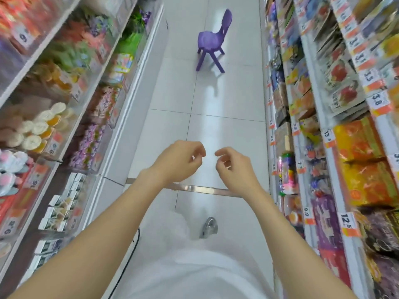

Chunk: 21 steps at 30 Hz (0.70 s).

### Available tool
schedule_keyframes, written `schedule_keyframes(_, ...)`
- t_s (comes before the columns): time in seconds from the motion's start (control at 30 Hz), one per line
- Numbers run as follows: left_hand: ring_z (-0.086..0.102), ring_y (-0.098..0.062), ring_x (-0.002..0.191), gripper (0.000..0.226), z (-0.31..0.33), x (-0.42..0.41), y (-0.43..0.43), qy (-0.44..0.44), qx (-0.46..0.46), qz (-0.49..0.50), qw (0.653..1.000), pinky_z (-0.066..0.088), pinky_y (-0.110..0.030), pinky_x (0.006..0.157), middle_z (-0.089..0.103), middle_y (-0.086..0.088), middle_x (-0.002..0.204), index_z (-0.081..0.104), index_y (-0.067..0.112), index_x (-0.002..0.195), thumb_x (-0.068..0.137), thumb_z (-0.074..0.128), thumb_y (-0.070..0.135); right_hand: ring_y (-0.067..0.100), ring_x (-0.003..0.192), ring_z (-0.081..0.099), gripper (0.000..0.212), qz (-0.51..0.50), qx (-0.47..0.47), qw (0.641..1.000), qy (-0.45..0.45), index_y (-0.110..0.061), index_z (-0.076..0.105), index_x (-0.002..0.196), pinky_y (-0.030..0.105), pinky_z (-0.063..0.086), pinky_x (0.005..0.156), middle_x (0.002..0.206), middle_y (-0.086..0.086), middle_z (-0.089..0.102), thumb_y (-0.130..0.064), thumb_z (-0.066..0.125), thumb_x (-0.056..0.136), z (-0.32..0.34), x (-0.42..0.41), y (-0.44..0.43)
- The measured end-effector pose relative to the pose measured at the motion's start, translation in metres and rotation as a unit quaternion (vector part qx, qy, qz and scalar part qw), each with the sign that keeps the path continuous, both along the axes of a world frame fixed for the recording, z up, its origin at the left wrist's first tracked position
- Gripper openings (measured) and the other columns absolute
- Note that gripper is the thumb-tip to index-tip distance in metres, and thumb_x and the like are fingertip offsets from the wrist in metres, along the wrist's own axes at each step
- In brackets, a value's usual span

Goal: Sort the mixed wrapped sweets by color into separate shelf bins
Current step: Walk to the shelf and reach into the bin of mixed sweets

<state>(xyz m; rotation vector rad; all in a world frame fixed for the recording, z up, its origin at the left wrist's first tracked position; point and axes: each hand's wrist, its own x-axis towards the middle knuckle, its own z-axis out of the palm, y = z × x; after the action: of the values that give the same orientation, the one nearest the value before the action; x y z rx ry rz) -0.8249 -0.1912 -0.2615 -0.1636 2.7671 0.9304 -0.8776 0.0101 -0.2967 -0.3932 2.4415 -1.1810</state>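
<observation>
Left of the purple moulded plastic chair (212, 39), and nearer the person, clear hard-walled shelf bins (98, 162) hold heaps of small crinkly wrapped sweets (86, 143), mauve and pink in one bin, though motion blurs them. On the near side of the chair, above the glossy white floor tiles (172, 93), the left hand (179, 160) and right hand (235, 167) hang close together without touching, each with its fingers loosely curled and nothing seen in its grasp. Right of the chair, white shelves (338, 178) carry flat shiny packets (362, 143) behind orange-and-white price tags (348, 221).
</observation>
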Motion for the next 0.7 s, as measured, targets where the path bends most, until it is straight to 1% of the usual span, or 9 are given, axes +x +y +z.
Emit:
schedule_keyframes(0.07,0.066,-0.005,0.081,0.020,0.001,-0.046,-0.013,0.004,-0.005,0.009,1.000,0.058,-0.036,0.080,0.068,0.020,0.092,0.069,0.034,0.106,0.097,0.052,0.029,0.006,0.087,0.067,0.026,0.019,0.004,1.000,0.008,-0.028,0.065,0.117,0.021,0.052,0.074,0.094,-0.008,0.071,-0.021,0.054,0.094,0.005,-0.053,-0.015)
schedule_keyframes(0.17,0.065,-0.006,0.082,0.021,-0.003,-0.114,-0.041,0.002,-0.014,0.023,1.000,0.058,-0.036,0.081,0.068,0.019,0.094,0.069,0.034,0.106,0.096,0.051,0.030,0.006,0.085,0.067,0.026,0.034,0.008,0.999,0.015,-0.027,0.065,0.117,0.012,0.048,0.062,0.095,-0.007,0.070,-0.019,0.054,0.095,0.006,-0.129,-0.043)
schedule_keyframes(0.2,0.065,-0.007,0.082,0.020,-0.005,-0.137,-0.053,0.001,-0.018,0.028,0.999,0.058,-0.037,0.081,0.068,0.019,0.094,0.069,0.034,0.106,0.096,0.052,0.031,0.006,0.085,0.067,0.026,0.038,0.007,0.999,0.016,-0.027,0.065,0.117,0.011,0.048,0.060,0.095,-0.006,0.070,-0.019,0.053,0.095,0.006,-0.154,-0.053)
schedule_keyframes(0.23,0.065,-0.007,0.082,0.020,-0.009,-0.161,-0.066,0.002,-0.023,0.033,0.999,0.058,-0.037,0.081,0.068,0.018,0.094,0.069,0.034,0.107,0.096,0.052,0.031,0.006,0.084,0.067,0.026,0.042,0.008,0.999,0.018,-0.026,0.064,0.117,0.012,0.048,0.059,0.095,-0.006,0.070,-0.019,0.053,0.095,0.004,-0.179,-0.065)
schedule_keyframes(0.37,0.066,-0.009,0.083,0.020,-0.023,-0.252,-0.128,0.011,-0.022,0.056,0.998,0.058,-0.038,0.082,0.069,0.018,0.095,0.069,0.033,0.108,0.096,0.054,0.030,0.005,0.086,0.066,0.026,0.052,0.018,0.998,0.024,-0.027,0.065,0.118,0.020,0.051,0.067,0.095,-0.008,0.069,-0.020,0.053,0.095,-0.006,-0.277,-0.117)
schedule_keyframes(0.5,0.066,-0.008,0.079,0.018,-0.017,-0.342,-0.189,0.006,0.007,0.068,0.998,0.058,-0.037,0.080,0.067,0.022,0.088,0.070,0.032,0.105,0.095,0.056,0.028,-0.001,0.079,0.064,0.026,0.048,0.032,0.998,0.008,-0.026,0.065,0.116,0.010,0.048,0.060,0.095,-0.007,0.070,-0.018,0.054,0.095,0.000,-0.368,-0.172)
schedule_keyframes(0.7,0.067,-0.013,0.084,0.020,-0.002,-0.484,-0.253,-0.010,-0.002,0.043,0.999,0.056,-0.036,0.079,0.069,0.015,0.095,0.070,0.030,0.108,0.097,0.055,0.026,0.001,0.079,0.064,0.025,0.013,0.022,1.000,-0.002,-0.028,0.066,0.115,0.010,0.048,0.060,0.095,-0.006,0.070,-0.019,0.055,0.095,0.006,-0.502,-0.233)
